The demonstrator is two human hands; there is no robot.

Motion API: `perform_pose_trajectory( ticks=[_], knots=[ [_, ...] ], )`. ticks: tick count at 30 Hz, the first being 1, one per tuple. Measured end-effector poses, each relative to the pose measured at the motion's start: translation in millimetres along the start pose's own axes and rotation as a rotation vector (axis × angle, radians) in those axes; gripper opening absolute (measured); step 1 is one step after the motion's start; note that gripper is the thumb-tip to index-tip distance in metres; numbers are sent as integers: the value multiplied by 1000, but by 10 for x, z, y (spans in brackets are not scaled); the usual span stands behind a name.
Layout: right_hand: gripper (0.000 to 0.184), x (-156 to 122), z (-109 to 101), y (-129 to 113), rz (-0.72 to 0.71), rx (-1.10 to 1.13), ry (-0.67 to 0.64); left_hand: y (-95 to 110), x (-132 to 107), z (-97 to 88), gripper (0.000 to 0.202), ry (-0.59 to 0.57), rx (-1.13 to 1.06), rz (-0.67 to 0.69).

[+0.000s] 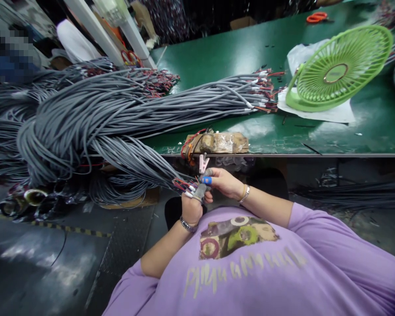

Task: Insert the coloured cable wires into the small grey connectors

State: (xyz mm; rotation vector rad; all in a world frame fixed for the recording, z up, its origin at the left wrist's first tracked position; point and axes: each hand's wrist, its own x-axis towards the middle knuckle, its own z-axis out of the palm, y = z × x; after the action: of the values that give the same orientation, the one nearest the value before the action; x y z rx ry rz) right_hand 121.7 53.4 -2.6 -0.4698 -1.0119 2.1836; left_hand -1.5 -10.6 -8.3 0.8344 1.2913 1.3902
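My left hand (pixel 191 208), with grey covers on its fingers, is closed around the ends of a bunch of grey cables (pixel 141 160). Thin red, dark and white wire ends (pixel 186 185) fan out above that fist. My right hand (pixel 228 183) has a blue wrap on one finger and a grey cover on another. Its fingers pinch together close to the left fingertips; whatever sits between them is too small to make out. Just beyond both hands, a pink clothes peg (pixel 203 163) stands at the table edge, below a taped wooden block (pixel 230 142) with red and orange wires.
A large heap of grey cables (pixel 69 118) covers the left of the green table (pixel 217 55). Right of it stands a green fan (pixel 337 72) on white paper (pixel 335 115). Orange-handled scissors (pixel 317 17) lie at the back. Coiled cables (pixel 121 188) sit below the table.
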Motion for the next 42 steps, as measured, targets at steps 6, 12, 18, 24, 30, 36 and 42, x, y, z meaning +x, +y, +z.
perform_pose_trajectory(
  ticks=[6,12,18,24,30,36,42],
  knots=[
    [37,-8,-27,1,51,-16,101,16,-5,-48,33,-100,91,-67],
    [39,102,-137,55,32,86,366,60,-24,-13,30,15,-15,-15],
    [41,231,-130,-93,99,189,402,172,9,79,30,98,-96,25],
    [40,329,-32,-157,70,235,370,212,48,185,28,79,-86,-18],
    [38,382,-40,-108,6,288,399,128,81,193,29,81,-64,-80],
    [43,363,-56,-85,28,304,365,124,79,193,31,75,-50,-84],
    [55,296,-144,-81,120,352,336,125,21,102,31,51,-27,-41]
  ],
)
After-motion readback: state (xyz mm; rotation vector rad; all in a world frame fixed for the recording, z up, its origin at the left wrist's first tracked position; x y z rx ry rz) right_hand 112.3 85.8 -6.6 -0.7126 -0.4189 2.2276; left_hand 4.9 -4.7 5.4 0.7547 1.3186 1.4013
